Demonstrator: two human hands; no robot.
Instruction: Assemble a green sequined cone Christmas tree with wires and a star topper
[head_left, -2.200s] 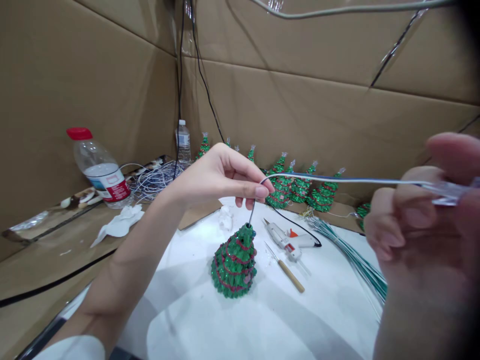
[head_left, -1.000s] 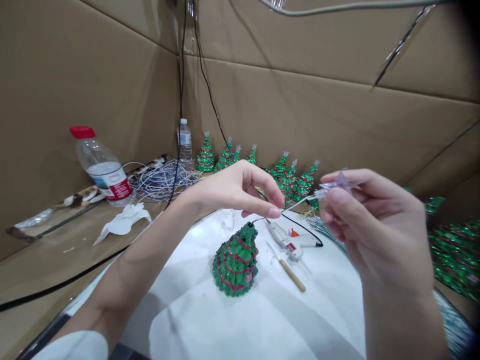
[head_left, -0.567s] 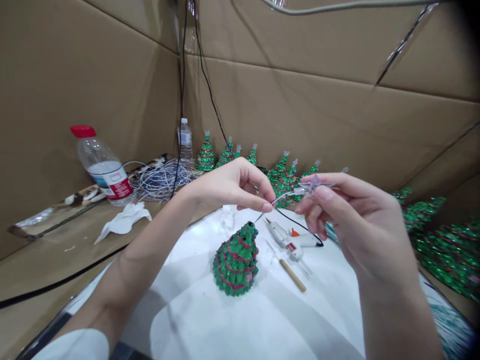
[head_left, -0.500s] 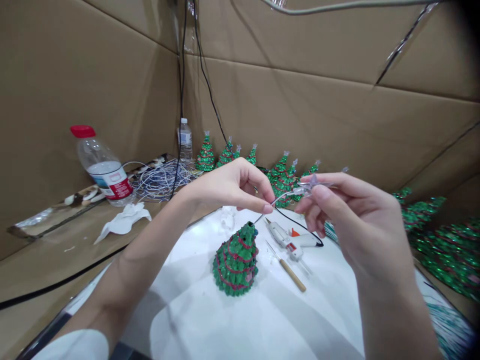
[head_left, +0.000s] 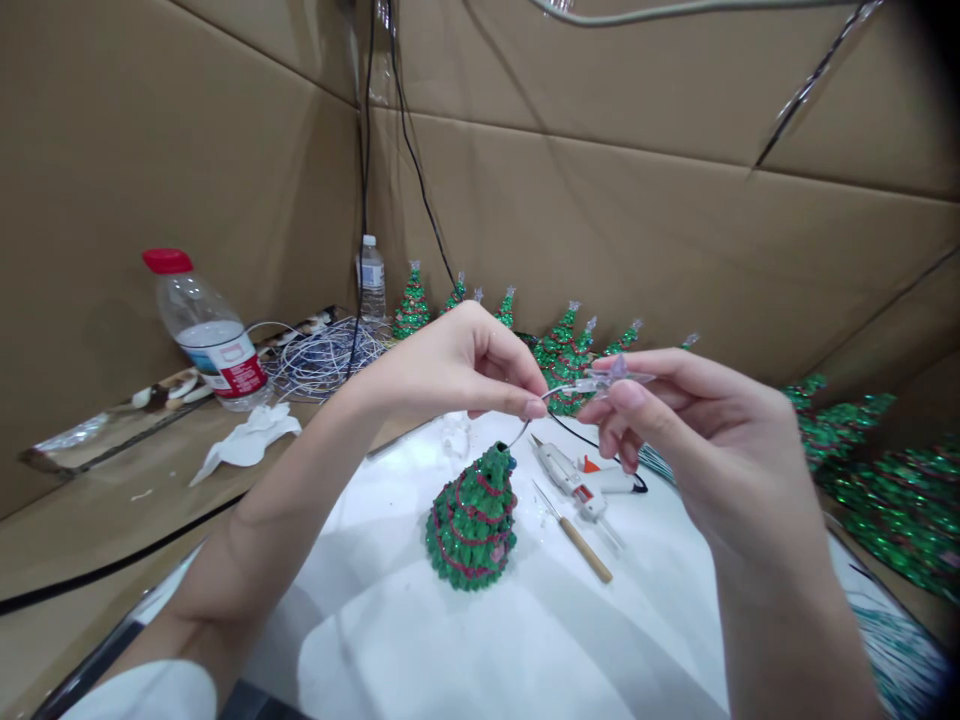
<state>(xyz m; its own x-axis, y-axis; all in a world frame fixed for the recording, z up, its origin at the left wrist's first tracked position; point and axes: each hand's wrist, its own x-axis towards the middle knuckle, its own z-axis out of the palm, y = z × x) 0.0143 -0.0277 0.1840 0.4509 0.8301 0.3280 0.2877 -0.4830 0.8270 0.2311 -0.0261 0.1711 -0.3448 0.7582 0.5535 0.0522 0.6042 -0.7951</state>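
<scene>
A small green Christmas tree (head_left: pixel 471 520) with red garlands stands upright on the white table surface (head_left: pixel 420 660). A thin wire (head_left: pixel 519 432) rises from the hole in its top. My left hand (head_left: pixel 480 370) pinches that wire between thumb and forefinger, above and beyond the treetop. Between the thumb and fingers of my right hand (head_left: pixel 697 430) is a clear star (head_left: pixel 618 370), its base pointing left and joined to the wire. The other fingers of my right hand are curled below the star.
Right of the tree lie a glue gun (head_left: pixel 574 480) and a wooden-handled awl (head_left: pixel 581 545). Finished trees (head_left: pixel 562 345) line the back, with larger ones (head_left: pixel 900 510) at right. Tangled wire (head_left: pixel 330 350), a red-capped bottle (head_left: pixel 217 345) and tissue (head_left: pixel 247 440) are at left.
My right hand has moved slightly left with the star, nearer to my left hand. The wire between treetop and left hand bows a little more. The tree stays put.
</scene>
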